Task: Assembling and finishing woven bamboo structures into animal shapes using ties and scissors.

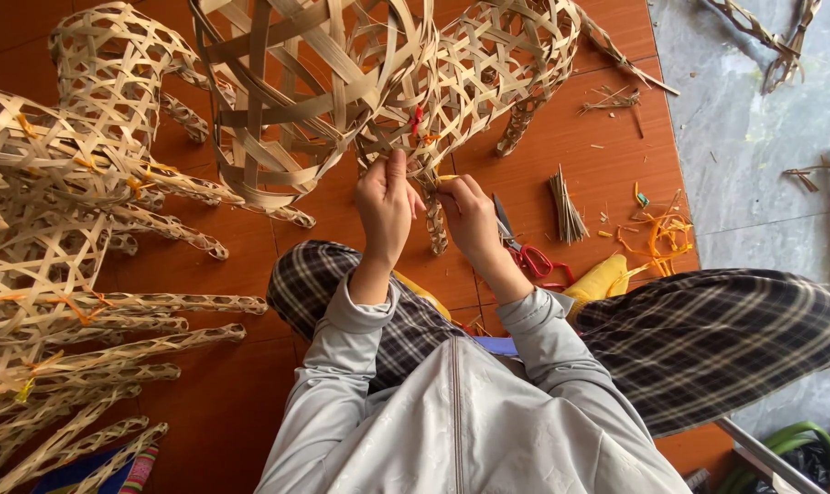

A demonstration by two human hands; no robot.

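1. The left hand (385, 206) is pinched shut on the woven bamboo frame (406, 137); the right hand (470, 220) is closed on its thin strip.
2. The joint, above the lap, should be held taut.
3. Red-handled scissors (525, 256) lie just beside, on the tiled floor (561, 137).

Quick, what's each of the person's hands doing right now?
Left hand: closed, pinching a strip of the woven bamboo figure.
Right hand: fingers curled at the same figure; what it grips cannot be told.

Red-handled scissors (523, 253), a bundle of cut strips (566, 212) and orange ties (662, 233) lie on the tiled floor (571, 137), woven frames (58, 238) stacked nearby.
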